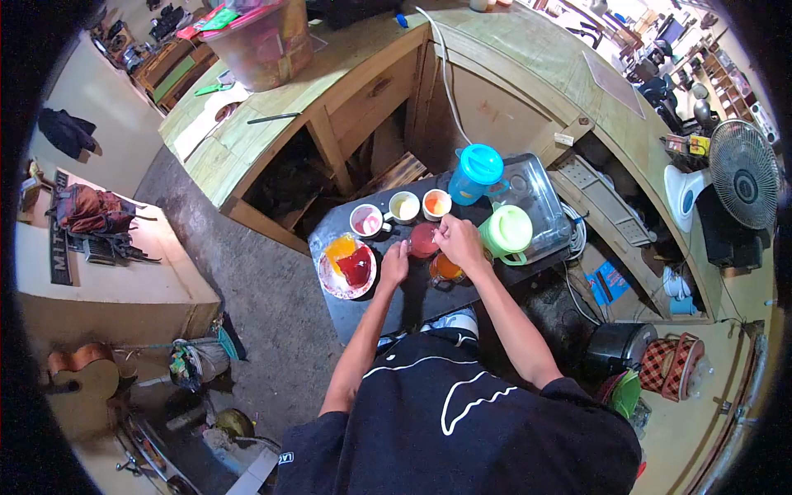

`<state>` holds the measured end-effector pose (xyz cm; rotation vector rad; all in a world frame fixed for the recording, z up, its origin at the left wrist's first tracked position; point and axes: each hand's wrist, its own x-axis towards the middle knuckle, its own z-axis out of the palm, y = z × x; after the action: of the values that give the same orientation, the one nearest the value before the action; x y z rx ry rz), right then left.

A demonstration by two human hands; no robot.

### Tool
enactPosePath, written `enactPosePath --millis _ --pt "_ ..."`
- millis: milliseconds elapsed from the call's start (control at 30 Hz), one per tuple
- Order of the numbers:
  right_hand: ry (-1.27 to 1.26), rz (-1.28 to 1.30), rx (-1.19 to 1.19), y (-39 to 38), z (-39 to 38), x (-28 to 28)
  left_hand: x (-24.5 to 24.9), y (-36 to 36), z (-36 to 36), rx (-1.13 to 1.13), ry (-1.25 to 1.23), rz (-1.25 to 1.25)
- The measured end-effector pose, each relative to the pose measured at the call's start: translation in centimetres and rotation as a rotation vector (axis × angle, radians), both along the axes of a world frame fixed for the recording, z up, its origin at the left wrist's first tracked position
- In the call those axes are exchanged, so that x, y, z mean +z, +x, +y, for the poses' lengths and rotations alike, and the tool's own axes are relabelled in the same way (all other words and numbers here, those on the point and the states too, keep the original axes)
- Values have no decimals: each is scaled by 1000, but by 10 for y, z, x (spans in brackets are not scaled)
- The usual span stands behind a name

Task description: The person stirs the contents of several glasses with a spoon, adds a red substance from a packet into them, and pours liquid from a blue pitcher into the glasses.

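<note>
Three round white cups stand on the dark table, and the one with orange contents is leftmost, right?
No: the head view shows the white cup with orange contents as the rightmost of the three on the dark table.

Red cup (424,240) partly hidden by right hand (460,241); fingertip contact too small to tell. Right forearm (513,320) seems to cover some of the orange mug (446,268). Pink tub (257,51) cut off at top edge. Shoes (462,321) partly behind black shirt (445,421). Blue packet (609,282) print unreadable.

Bare forearms (518,326) angled inward, left hand (395,263) near curled right hand (462,243).
</note>
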<state>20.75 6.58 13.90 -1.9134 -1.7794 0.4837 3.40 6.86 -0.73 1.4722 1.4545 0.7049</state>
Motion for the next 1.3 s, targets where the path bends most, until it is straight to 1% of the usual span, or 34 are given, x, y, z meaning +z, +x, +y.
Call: enactPosePath --millis 67,133,167,200,233,267,333,367,400,433,467,500,567,633,667,767,900,1000,1067,1167,1200,1233,1300 --pt "54 110 -49 4 -8 10 20 -1 -3 83 -83 -56" --pt "112 270 -99 9 -16 9 9 -5 -4 176 -81 -149" --pt "103 342 -140 12 -21 6 1 -9 -7 221 -83 -194" --pt "93 415 -182 15 -26 3 -13 -14 -9 237 5 -173" --pt "84 488 -226 20 -31 -2 -3 -15 -12 269 32 -186" --pt "92 653 -226 28 -36 -26 6 -17 -18 298 56 -196" --pt "57 886 -343 27 -48 -19 46 -17 -31 363 96 -190" --pt "44 1003 -401 26 -54 -16 55 -15 -38 350 85 -201" --pt "22 1060 -402 28 -60 -19 61 -14 -45 338 76 -212" --pt "-10 1095 -428 26 -64 -14 77 -12 -49 325 68 -224" --pt "-41 1131 -453 25 -69 -9 94 -7 -56 271 -35 -252" --pt "-71 1166 -479 24 -73 -5 94 -1 -63 245 -10 -263" --pt "-146 1290 -565 21 -82 -6 94 8 -73 149 -215 -422" --pt "-193 1409 -632 19 -89 -2 115 16 -75 15 -475 -477" --pt "-221 1458 -621 18 -92 1 127 21 -74 -52 -604 -501" --pt "-297 1614 -636 14 -103 17 142 39 -75 -18 -666 -520" --pt "-336 1650 -613 11 -119 17 140 53 -72 15 -661 -574" --pt "-437 1657 -562 10 -124 21 143 57 -72 63 -723 -673" --pt "-478 1637 -496 12 -126 18 145 59 -70 73 -726 -665" --pt "-750 1226 -209 32 -121 32 143 64 -71 90 -678 -612" --pt "-780 1162 -166 41 -118 42 148 64 -68 87 -656 -570" --pt "-775 1125 -164 56 -113 55 151 65 -66 89 -634 -529" --pt "-649 990 -156 97 -106 63 147 62 -63 90 -624 -533"
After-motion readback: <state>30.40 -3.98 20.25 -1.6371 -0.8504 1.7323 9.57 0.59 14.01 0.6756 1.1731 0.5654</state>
